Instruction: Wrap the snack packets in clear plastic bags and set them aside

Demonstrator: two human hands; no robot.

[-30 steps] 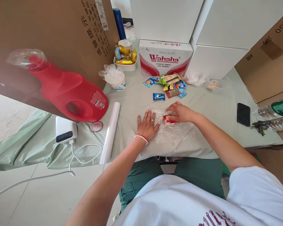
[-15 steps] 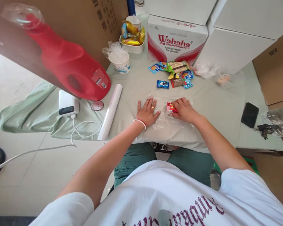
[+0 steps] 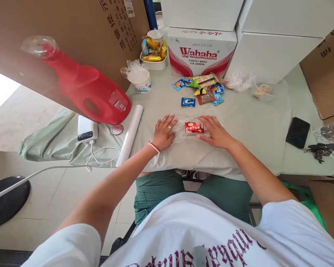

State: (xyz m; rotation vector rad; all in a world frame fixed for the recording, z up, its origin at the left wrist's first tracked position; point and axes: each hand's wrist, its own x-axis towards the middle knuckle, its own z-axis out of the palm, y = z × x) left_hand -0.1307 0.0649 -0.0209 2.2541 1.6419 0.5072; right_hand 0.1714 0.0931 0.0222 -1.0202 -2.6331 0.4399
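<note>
i observe a red packet [image 3: 194, 127] lying on clear film [image 3: 180, 129], near side of the counter [image 3: 253, 137]. the left hand [image 3: 164, 132] lies flat at the film's left side, grip wide; the right hand [image 3: 215, 131], grip likewise wide, sits just right of the packet.

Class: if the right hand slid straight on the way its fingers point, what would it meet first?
Most likely the red packet, ahead of the right hand between its thumb and fingers; depth, and whether the clear film catches first, are unclear.
</note>
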